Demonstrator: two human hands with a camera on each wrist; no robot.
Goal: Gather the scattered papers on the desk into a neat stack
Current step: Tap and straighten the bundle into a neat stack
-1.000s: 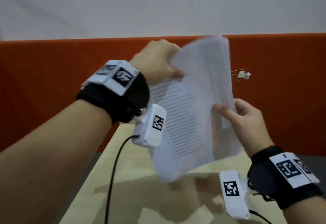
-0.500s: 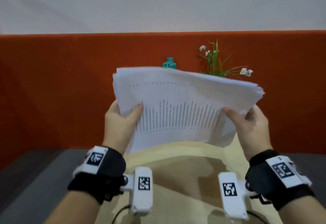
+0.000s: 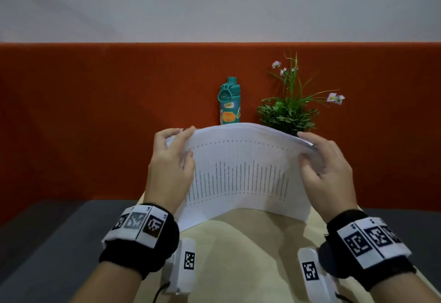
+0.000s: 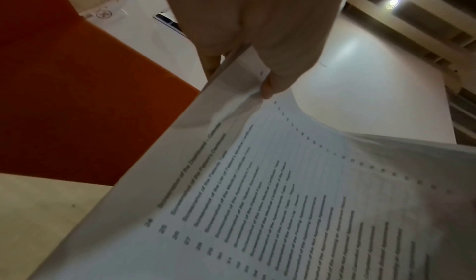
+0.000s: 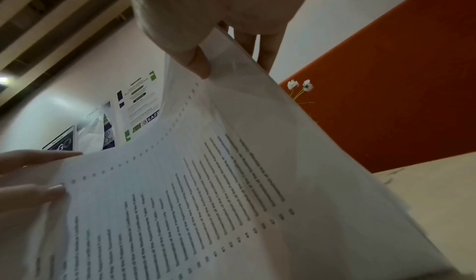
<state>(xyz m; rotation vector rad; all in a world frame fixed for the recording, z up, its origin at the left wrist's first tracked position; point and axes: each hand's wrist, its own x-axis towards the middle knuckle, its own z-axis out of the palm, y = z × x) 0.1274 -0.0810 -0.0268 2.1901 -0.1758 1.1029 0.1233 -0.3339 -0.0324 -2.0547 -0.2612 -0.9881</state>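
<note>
Both hands (image 3: 248, 171) grip papers (image 3: 241, 174) over beige desk (image 3: 250, 255), orange partition (image 3: 95, 116) behind.

I am lowering the sheaf of white printed papers (image 3: 241, 174) toward me, uncovering the teal water bottle (image 3: 229, 102) and green flowering plant (image 3: 290, 109); my hands now grip higher.

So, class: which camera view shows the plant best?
The head view: the whole plant stands behind the papers. The right wrist view catches only two flowers past the papers' edge; the left wrist view shows none.
</note>
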